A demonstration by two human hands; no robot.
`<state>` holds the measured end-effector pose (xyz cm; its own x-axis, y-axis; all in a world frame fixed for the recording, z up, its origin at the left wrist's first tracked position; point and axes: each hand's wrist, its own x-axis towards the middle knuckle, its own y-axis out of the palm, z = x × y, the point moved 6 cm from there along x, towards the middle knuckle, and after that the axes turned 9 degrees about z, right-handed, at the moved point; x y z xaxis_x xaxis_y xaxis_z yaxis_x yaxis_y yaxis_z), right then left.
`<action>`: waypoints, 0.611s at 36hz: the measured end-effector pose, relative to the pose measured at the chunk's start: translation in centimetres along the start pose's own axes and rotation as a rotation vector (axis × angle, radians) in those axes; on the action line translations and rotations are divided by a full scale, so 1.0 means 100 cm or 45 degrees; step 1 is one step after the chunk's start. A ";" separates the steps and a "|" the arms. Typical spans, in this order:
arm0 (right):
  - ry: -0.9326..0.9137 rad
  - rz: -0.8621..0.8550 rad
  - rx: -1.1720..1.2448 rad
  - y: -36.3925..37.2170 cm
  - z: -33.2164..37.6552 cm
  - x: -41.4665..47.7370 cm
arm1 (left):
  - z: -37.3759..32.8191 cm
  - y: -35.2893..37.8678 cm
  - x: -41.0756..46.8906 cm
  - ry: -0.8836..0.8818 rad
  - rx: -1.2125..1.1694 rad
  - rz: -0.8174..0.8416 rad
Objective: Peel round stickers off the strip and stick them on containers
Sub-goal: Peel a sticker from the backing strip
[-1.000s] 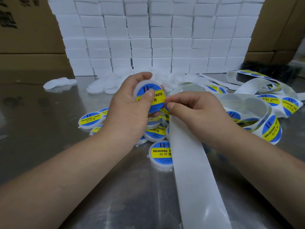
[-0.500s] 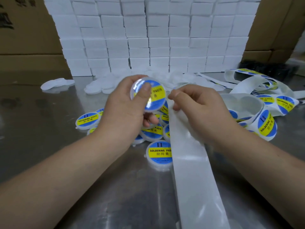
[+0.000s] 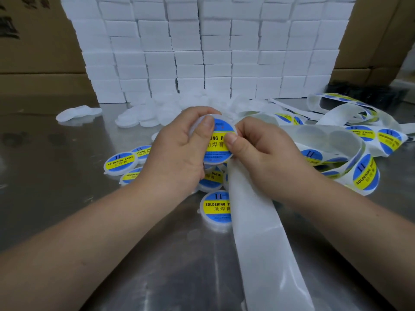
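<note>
My left hand [image 3: 179, 153] grips a small round white container [image 3: 219, 147] above the table, its thumb on the upper left of the blue and yellow "soldering paste" sticker on the lid. My right hand [image 3: 265, 158] has its thumb pressed on the sticker's right edge, and its curled fingers hold the white backing strip [image 3: 265, 239], which trails toward me. The strip's far part [image 3: 366, 171] loops to the right with several stickers on it. Several labelled containers [image 3: 216, 208] lie under and beside my hands.
Plain white containers [image 3: 143, 116] are heaped at the back of the shiny metal table [image 3: 56, 176]. Behind them rises a wall of stacked white boxes [image 3: 213, 52], flanked by cardboard cartons [image 3: 33, 52]. Something dark [image 3: 368, 90] sits at the back right.
My right hand has moved left onto the container, and its thumb now presses the sticker. My left hand turned the container's labelled face more toward me.
</note>
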<state>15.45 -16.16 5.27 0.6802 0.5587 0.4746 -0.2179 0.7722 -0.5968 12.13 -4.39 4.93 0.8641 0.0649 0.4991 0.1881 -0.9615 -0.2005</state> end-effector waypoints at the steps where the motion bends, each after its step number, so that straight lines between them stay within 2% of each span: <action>1: -0.004 -0.033 -0.049 -0.002 0.001 0.000 | 0.000 0.001 0.000 0.011 0.017 0.006; 6: -0.001 -0.097 -0.193 -0.006 -0.001 0.001 | 0.002 0.002 -0.002 0.030 0.120 0.026; 12: 0.061 -0.163 -0.012 -0.012 -0.012 0.002 | 0.008 -0.015 0.003 -0.020 0.370 -0.134; 16: 0.066 -0.180 0.094 -0.013 -0.013 0.003 | 0.017 -0.022 0.010 -0.112 0.744 -0.111; 22: -0.012 -0.105 0.069 -0.008 -0.009 0.003 | 0.029 -0.020 0.014 -0.327 1.205 0.075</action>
<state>16.44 -16.87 5.33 0.6905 0.4952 0.5271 -0.1991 0.8308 -0.5197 14.30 -1.64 3.55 0.9383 0.1875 0.2907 0.3410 -0.3612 -0.8679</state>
